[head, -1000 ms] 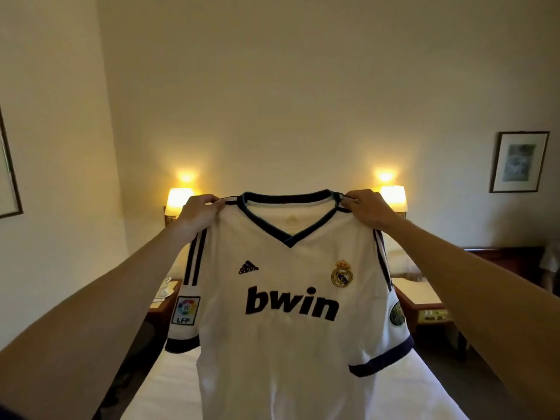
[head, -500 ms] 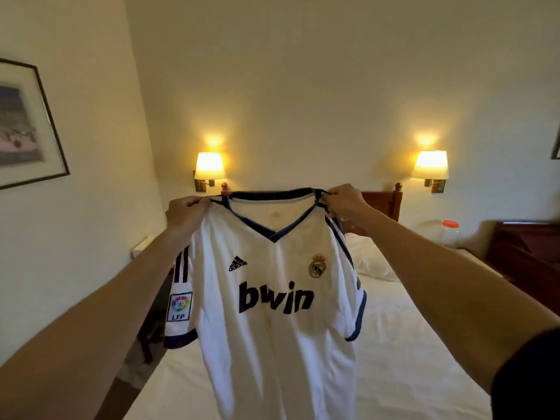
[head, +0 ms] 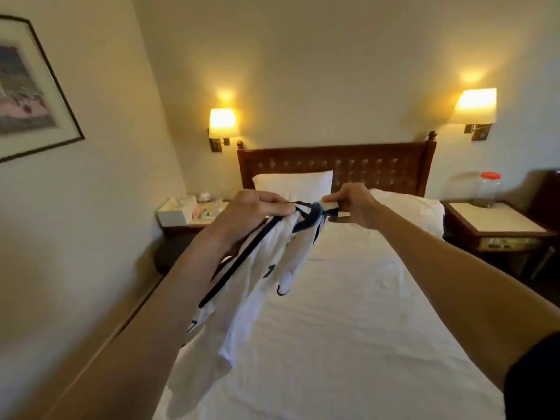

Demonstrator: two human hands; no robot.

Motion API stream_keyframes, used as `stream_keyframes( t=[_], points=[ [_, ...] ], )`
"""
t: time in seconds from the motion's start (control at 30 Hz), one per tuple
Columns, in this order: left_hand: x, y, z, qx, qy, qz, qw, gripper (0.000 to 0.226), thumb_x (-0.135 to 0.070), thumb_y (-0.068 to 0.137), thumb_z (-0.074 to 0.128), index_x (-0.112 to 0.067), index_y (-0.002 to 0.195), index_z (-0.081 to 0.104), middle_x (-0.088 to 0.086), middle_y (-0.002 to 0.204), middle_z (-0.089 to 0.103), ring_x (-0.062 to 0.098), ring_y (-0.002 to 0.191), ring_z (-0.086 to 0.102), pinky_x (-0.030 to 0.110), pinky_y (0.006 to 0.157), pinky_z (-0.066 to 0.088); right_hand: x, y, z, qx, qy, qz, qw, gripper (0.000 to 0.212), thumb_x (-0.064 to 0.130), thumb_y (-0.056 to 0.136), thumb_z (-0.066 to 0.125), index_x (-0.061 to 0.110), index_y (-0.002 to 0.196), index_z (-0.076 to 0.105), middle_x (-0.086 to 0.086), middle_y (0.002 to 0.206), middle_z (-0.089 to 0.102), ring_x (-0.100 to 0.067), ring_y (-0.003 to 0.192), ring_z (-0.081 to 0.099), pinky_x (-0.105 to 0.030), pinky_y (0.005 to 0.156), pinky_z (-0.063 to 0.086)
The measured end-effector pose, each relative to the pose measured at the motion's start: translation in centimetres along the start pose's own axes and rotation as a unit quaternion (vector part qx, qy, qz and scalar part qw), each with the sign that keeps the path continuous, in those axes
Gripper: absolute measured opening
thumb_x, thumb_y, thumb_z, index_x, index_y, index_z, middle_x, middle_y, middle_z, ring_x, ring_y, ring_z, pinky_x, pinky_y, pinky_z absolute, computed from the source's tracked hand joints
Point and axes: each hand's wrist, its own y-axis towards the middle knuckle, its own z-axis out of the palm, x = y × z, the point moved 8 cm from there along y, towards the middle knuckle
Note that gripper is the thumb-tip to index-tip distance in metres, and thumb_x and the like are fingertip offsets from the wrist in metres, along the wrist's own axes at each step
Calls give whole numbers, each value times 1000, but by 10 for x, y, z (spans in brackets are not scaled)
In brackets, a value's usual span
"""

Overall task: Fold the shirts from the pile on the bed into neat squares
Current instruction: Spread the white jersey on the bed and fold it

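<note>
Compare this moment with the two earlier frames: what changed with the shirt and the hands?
The hands came together: left hand and right hand now nearly meet, so the white shirt, earlier spread flat with its front showing, hangs bunched and doubled over the bed. The view also tipped down. Unchanged: both hands keep gripping the shoulders by the collar.

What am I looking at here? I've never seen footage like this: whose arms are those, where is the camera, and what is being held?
There is no machine. A person wears a camera on the head, looking forward and down, so both arms are theirs. The left hand and right hand both grip a white shirt with dark trim near its collar; it hangs bunched above the bed. On the white sheet lie two pillows by the wooden headboard.
</note>
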Motion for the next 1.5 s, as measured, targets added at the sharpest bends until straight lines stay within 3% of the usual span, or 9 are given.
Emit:
stream_keyframes(
  t=[0.13, 0.3, 0.4, 0.5, 0.8, 0.93, 1.1, 1.33, 1.5],
  points=[
    [117, 16, 155, 119, 28, -75, 990, 8, -27, 82, 78, -19, 81, 80, 14, 80, 72, 14, 70, 60, 30, 67, 47, -129, 22, -55, -25, -127, 68, 989, 32, 10, 87, 71, -4, 116, 66, -19, 119, 64, -30, 103, 63, -41, 74, 58],
    [291, 3, 358, 157, 42, -129, 978, 10, -24, 83, 76, -15, 82, 78, -6, 72, 71, 1, 65, 60, 17, 67, 43, -319, 45, -152, -36, -261, 161, 951, 26, 5, 94, 58, -4, 116, 67, -23, 123, 64, -28, 105, 61, -44, 90, 51],
    [370, -15, 469, 189, 8, -158, 969, 10, -19, 90, 69, -11, 87, 75, 0, 84, 73, 6, 73, 62, 22, 71, 50, -427, 58, -212, -53, -391, 165, 904, 17, 11, 97, 49, 23, 107, 57, -8, 118, 48, -19, 110, 45, -38, 99, 42],
    [436, -41, 542, 254, -8, -170, 952, 20, -19, 94, 65, -13, 112, 73, 2, 109, 73, 12, 89, 68, 28, 88, 55, -534, 30, -251, -59, -562, 168, 807, 58, 12, 93, 51, 22, 147, 34, -2, 157, 16, -24, 145, 18, -49, 112, 28],
    [635, -153, 469, 183, 308, -132, 924, 35, -7, 80, 68, -18, 113, 70, 2, 112, 67, 29, 99, 63, 38, 78, 56, -721, -182, -191, 17, -563, 58, 824, 55, 12, 51, 61, 15, 107, 60, -2, 110, 48, -28, 97, 51, -43, 81, 47],
    [654, -175, 469, 251, 354, -73, 898, 64, -21, 68, 70, -21, 130, 53, 3, 122, 59, 31, 103, 58, 42, 81, 54, -756, -221, -157, 133, -597, 33, 790, 59, 27, 62, 65, 22, 120, 56, -1, 126, 51, -25, 109, 49, -40, 88, 45],
    [665, -171, 471, 212, 328, -157, 907, 49, -4, 81, 64, -15, 128, 56, 5, 120, 59, 30, 111, 56, 42, 84, 52, -751, -217, -172, 37, -585, -14, 810, 28, 10, 70, 68, 21, 96, 68, 3, 98, 64, -22, 93, 58, -32, 80, 39],
    [665, -177, 466, 257, 357, -169, 882, 42, 9, 86, 55, -12, 122, 59, 5, 121, 54, 29, 115, 50, 40, 80, 51, -757, -267, -189, 147, -521, 153, 827, 15, 26, 67, 47, 14, 58, 46, -5, 59, 52, -25, 53, 49, -29, 50, 37],
    [669, -188, 472, 269, 396, -135, 867, 44, 7, 79, 62, -10, 119, 57, 11, 116, 54, 36, 105, 55, 45, 69, 53, -755, -279, -189, 130, -561, 60, 815, 20, 30, 71, 52, 13, 72, 62, -4, 97, 62, -22, 90, 55, -30, 71, 47]
  ],
)
